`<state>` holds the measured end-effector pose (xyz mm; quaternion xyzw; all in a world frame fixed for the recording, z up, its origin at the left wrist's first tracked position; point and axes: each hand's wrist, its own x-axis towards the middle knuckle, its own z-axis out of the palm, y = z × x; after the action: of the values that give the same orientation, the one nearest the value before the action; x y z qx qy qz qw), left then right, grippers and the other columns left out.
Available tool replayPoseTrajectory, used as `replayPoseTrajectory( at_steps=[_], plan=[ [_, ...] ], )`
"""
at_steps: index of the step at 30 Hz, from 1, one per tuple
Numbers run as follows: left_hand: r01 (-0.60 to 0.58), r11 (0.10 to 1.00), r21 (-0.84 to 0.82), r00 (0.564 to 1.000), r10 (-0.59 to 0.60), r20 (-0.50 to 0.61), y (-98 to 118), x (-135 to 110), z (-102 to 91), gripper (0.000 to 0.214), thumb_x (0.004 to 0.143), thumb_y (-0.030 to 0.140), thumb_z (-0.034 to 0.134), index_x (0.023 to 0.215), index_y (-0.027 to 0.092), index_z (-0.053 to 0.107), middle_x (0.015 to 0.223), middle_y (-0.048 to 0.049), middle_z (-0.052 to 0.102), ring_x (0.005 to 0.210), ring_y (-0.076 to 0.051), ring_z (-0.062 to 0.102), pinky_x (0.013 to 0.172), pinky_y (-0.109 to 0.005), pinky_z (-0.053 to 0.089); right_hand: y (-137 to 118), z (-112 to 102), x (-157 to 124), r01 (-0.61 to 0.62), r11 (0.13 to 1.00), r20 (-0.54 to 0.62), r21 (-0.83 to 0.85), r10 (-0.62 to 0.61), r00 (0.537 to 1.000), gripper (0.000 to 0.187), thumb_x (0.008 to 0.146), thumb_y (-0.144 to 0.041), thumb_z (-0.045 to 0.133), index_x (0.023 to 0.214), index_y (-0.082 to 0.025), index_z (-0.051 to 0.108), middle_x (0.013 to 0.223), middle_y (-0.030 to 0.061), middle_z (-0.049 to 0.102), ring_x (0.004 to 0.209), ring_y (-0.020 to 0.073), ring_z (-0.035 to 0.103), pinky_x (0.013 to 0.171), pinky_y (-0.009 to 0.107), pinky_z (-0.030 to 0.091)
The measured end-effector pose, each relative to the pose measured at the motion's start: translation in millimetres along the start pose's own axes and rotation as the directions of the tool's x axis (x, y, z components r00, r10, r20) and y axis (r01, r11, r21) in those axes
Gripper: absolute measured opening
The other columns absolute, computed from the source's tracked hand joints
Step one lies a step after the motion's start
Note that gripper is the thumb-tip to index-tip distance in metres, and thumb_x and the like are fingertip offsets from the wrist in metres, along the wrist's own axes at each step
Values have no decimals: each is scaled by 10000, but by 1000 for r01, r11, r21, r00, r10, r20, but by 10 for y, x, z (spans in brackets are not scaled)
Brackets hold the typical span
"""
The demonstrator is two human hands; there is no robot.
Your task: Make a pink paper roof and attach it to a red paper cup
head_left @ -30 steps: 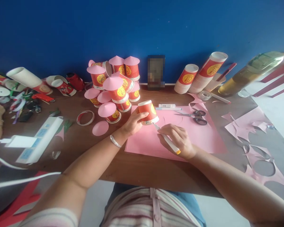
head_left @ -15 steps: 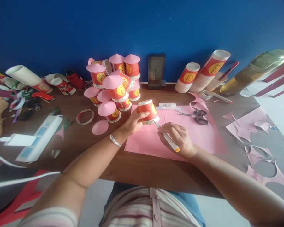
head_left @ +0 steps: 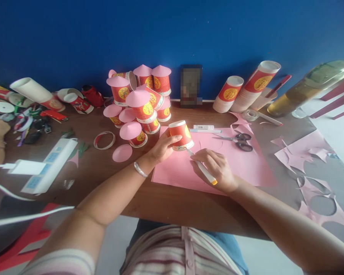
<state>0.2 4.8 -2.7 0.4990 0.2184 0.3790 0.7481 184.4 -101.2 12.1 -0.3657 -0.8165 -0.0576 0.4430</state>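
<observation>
My left hand is wrapped round a red paper cup with a yellow emblem, held above the pink paper. In my right hand is a white utility knife with an orange end; its blade meets the cup's lower edge or lies just in front of it. Left of the cup stand several red cups topped with pink paper cones. A flat pink disc lies near my left forearm. Black-handled scissors rest on the pink paper, close to a white glue stick.
Stacked paper cups, a tape roll and a bottle stand at the back right. Cut pink scraps lie at the right. A power strip with a white cable and a cardboard ring are at the left.
The view has shifted very slightly. Both hands keep almost the same position, with the knife blade still at the cup's lower edge.
</observation>
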Motion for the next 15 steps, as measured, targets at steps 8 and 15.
replayPoseTrajectory(
  at_steps=[8,15],
  plan=[
    [-4,1000,-3,1000,4,-7,-3,3,7,242,854,340,727,1034,189,663,963,-45,683,920,-205,647,855,-348,515,-11,-12,1,36,999,-20,28,-35,999,200,923,-70,639,1066,-188,562,778,23,644,666,163,636,613,292,543],
    [-17,1000,2,1000,17,-3,12,-6,15,224,872,340,711,1030,189,663,961,-44,675,908,-200,643,856,-353,519,1,-32,9,31,1000,-18,-3,-31,999,194,933,-83,629,1061,-211,562,776,11,653,653,149,638,607,284,548]
  ],
)
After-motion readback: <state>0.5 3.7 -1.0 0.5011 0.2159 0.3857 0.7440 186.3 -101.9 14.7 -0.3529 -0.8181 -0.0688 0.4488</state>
